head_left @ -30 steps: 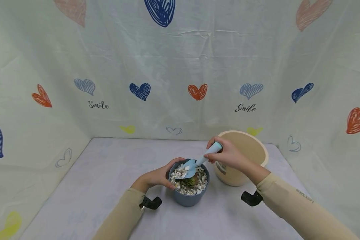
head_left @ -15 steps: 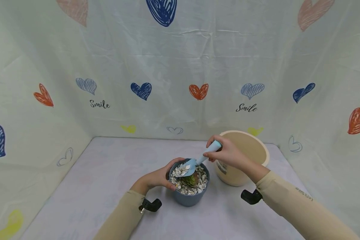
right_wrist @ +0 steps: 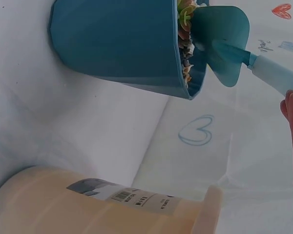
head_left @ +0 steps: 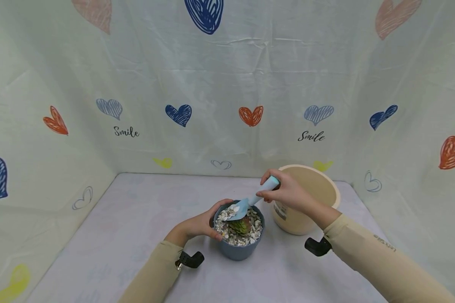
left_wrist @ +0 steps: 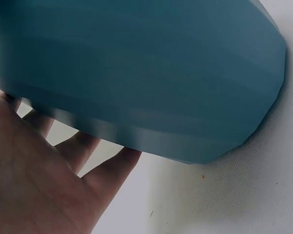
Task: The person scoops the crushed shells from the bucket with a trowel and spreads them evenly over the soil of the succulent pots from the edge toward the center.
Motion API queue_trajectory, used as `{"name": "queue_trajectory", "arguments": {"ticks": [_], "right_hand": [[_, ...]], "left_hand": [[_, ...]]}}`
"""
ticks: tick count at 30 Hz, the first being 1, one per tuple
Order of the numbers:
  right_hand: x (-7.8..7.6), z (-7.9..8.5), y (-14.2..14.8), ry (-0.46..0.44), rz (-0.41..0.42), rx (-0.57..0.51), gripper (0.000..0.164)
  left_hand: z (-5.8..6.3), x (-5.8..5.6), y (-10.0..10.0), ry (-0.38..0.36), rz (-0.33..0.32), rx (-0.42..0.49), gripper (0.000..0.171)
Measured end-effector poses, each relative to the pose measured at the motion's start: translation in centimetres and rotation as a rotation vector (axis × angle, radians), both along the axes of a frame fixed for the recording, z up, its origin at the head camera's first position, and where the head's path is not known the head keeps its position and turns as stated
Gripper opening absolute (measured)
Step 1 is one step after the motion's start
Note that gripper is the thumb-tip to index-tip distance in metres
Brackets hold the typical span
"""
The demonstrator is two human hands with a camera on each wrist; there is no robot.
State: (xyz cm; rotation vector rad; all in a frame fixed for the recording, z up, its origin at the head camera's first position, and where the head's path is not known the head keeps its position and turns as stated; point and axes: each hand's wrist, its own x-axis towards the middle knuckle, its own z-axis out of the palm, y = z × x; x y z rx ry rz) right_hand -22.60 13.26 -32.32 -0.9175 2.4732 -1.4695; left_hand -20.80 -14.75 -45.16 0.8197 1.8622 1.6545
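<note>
A blue-grey flower pot (head_left: 236, 251) stands on the table, filled with pale stone chips (head_left: 239, 242) around a green and reddish succulent (head_left: 239, 226). My left hand (head_left: 199, 221) grips the pot's left side, thumb near the front of the rim; the left wrist view shows the fingers (left_wrist: 112, 170) along the pot wall (left_wrist: 136, 73). In my right hand (head_left: 288, 191) is a light blue trowel (head_left: 264, 190), pinched by its handle. Its blade (right_wrist: 227, 41) tilts down over the pot's back left, next to the succulent, with white chips at its edge.
Behind the right hand stands a large cream bucket (head_left: 314, 181) with a printed label (right_wrist: 127, 192), partly hidden by that hand and forearm. A pale cloth covers the table (head_left: 144, 202). A curtain with printed hearts (head_left: 250, 115) hangs behind and at both sides.
The trowel blade has drawn back slightly toward the upper right and tipped, uncovering more of the succulent; chips have slid off it into the pot. My left hand stays on the pot.
</note>
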Motion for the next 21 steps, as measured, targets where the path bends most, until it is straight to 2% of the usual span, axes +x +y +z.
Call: {"name": "queue_trajectory", "arguments": {"ticks": [8,14,21], "right_hand": [[1.3,1.7,-0.4,-0.007,-0.012,0.012,0.026],[0.6,0.9,0.1,0.004,-0.023,0.025,0.029],[0.2,0.4,0.5,0.042,0.013,0.022,0.035]], "left_hand": [[0.0,0.1,-0.1,-0.008,-0.004,-0.007,0.107],[0.0,0.1,0.0,-0.014,-0.009,0.002,0.107],[-0.1,0.0,0.0,-0.02,-0.02,0.014,0.108]]}}
